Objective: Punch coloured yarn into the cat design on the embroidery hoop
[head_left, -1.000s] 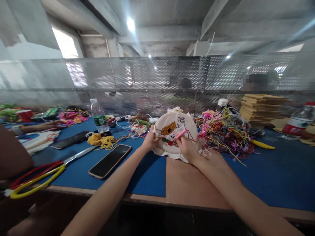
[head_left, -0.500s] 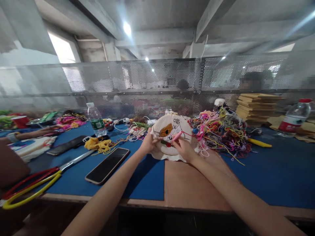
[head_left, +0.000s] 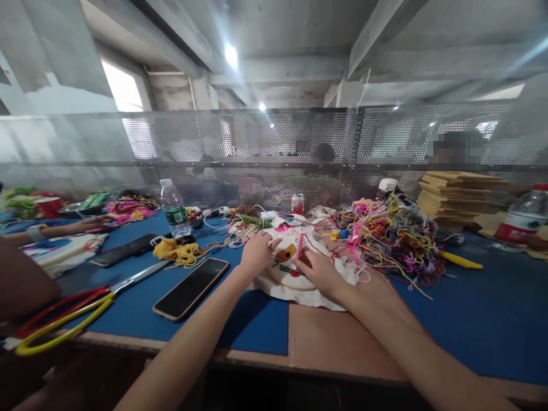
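An embroidery hoop (head_left: 314, 287) with white cloth stretched in it lies low and nearly flat on the table before me. Its cloth bears a cat face with an orange-brown patch and a red and green bit below. My left hand (head_left: 258, 252) is closed at the hoop's left side, fingers curled over the rim and partly hidden. Between the fingers of my right hand (head_left: 319, 271) stands a pink punch needle (head_left: 299, 246), roughly upright over the cat face. Dark red yarn (head_left: 315, 244) trails from it to the right across the cloth.
Left lie a phone (head_left: 191, 289), yellow yarn (head_left: 175, 251), large scissors (head_left: 113, 294) and a water bottle (head_left: 173, 211). To the right are a tangled yarn heap (head_left: 394, 240), a yellow-handled tool (head_left: 461, 260) and stacked brown packets (head_left: 458, 197). A co-worker's arm (head_left: 64, 229) reaches in at far left.
The hoop has tipped from raised toward me to nearly flat, lower on the table. Both hands went down with it, and the punch needle now points more upright. The view has shifted slightly.
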Demonstrator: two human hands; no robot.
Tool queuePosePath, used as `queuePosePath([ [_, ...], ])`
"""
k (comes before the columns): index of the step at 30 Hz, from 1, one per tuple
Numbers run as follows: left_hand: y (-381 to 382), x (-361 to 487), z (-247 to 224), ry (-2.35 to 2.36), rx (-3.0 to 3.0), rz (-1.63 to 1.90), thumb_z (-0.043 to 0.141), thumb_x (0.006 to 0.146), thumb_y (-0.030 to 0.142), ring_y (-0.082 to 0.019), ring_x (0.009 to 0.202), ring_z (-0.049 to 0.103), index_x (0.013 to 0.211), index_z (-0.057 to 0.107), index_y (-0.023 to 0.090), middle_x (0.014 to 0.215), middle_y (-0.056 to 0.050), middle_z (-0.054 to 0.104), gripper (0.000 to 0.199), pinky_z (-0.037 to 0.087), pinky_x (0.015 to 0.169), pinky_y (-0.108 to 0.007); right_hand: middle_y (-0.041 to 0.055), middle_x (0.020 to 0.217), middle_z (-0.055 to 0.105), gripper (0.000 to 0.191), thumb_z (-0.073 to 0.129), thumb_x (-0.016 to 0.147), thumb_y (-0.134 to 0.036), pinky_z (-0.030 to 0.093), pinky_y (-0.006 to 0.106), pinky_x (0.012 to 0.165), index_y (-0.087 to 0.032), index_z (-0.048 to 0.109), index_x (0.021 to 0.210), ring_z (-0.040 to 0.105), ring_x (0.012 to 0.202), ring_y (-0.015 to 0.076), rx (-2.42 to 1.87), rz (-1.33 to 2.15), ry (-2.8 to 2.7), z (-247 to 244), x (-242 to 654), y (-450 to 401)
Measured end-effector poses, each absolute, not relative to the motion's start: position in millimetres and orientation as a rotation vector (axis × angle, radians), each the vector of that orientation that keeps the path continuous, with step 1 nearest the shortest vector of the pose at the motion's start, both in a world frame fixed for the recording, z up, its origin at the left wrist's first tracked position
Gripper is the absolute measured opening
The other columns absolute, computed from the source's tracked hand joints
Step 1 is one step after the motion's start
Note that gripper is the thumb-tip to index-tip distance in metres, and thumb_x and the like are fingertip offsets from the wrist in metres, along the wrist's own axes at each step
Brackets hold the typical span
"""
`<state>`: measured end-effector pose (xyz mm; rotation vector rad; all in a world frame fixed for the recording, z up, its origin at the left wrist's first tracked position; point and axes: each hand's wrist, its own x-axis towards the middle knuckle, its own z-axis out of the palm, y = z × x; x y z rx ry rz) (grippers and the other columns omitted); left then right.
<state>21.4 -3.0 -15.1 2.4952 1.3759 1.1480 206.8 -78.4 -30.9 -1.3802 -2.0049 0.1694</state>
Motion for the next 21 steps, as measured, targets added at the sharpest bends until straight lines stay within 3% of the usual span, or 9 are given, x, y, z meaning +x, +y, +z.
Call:
queuePosePath([
  [3,-17,37,-4,0.965,2.625,0.993,0.027,0.089,0.042,-0.018,0.078,0.053,0.075,0.059,0.018,0.077,-0.006,0.058,0.043,0.039,0.073,-0.029,0.0041,0.076,0.064,0.015,0.043,0.084,-0.027,0.033,0.023,0.056,-0.018,0.055,0.088,0.056,0.066,0.0161,-1.397,0.16,-2.018,-33,205,-77],
  [7,-30,55,-9,0.881,2.611,0.964,0.04,0.085,0.042,-0.016,0.071,0.049,0.078,0.057,0.017,0.076,-0.004,0.056,0.031,0.037,0.065,-0.026,0.0069,0.083,0.065,0.021,0.043,0.079,-0.018,0.034,0.024,0.058,-0.017,0.056,0.096,0.058,0.07,0.017,-1.454,0.127,-2.002,-35,204,-75],
  [13,-29,61,-23,0.908,2.368,1.047,0.047,0.082,0.037,-0.013,0.062,0.047,0.07,0.054,0.017,0.065,0.0,0.054,0.024,0.034,0.057,-0.023,0.0026,0.066,0.065,0.018,0.05,0.077,-0.035,0.029,0.024,0.051,-0.021,0.062,0.078,0.056,0.059,0.016,-1.479,-0.027,-2.067,-22,214,-81],
  [17,-26,61,-31,0.954,2.282,1.026,0.047,0.081,0.038,-0.011,0.056,0.044,0.071,0.048,0.018,0.06,0.002,0.05,0.023,0.033,0.053,-0.023,0.0011,0.051,0.058,0.029,0.045,0.079,-0.037,0.023,0.024,0.048,-0.019,0.055,0.059,0.05,0.048,0.0129,-1.465,-0.262,-2.082,-2,222,-93],
  [21,-28,63,-36,1.011,2.249,0.972,0.045,0.081,0.032,-0.014,0.064,0.049,0.083,0.049,0.017,0.068,0.0,0.054,0.015,0.037,0.06,-0.025,0.0025,0.055,0.059,0.032,0.037,0.083,-0.033,0.021,0.025,0.049,-0.018,0.057,0.063,0.05,0.05,0.0122,-1.397,-0.445,-2.087,21,194,-97],
])
